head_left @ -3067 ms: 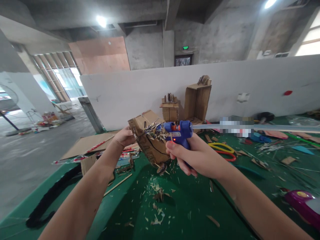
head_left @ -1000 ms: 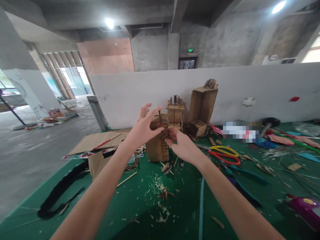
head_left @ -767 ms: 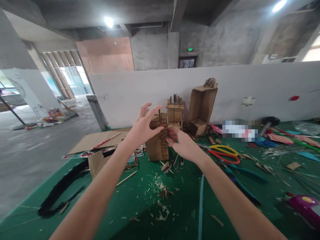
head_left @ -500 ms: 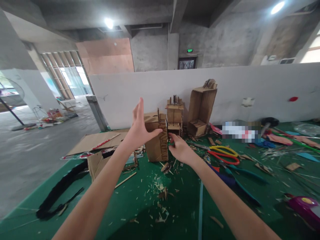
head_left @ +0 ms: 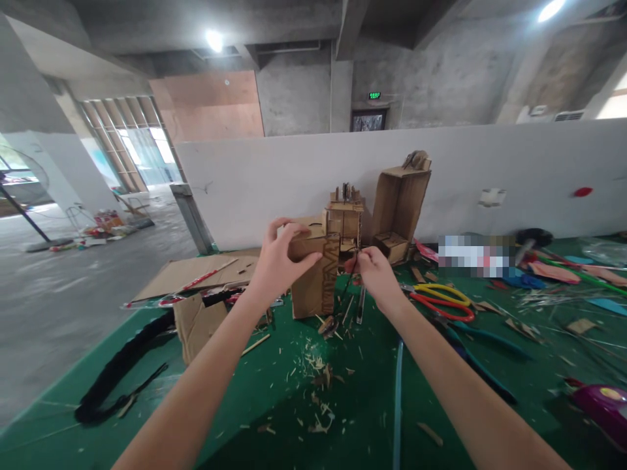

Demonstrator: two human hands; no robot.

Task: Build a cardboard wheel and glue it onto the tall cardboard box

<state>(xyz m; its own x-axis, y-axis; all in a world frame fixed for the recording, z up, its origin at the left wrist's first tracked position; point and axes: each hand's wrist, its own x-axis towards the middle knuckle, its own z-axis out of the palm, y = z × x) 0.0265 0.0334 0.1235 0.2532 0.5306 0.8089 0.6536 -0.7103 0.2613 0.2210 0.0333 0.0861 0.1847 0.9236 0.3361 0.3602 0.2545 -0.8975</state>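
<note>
Cardboard box (head_left: 313, 277) stands upright on the green surface (head_left: 274, 391); your left hand (head_left: 277, 261) clamps its top, your right hand (head_left: 375, 274), at three o'clock, pinches a thin stick (head_left: 349, 287).

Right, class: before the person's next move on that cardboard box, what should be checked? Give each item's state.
1. Left hand has a grip on the cardboard box top: ok.
2. Box stands upright on the green table: ok.
3. Right hand pinches a thin stick beside the box: ok.
4. Glue on the stick: cannot tell.
5. Scissors lie apart from both hands: ok.
6. Scraps litter the table in front: not ok.
</note>
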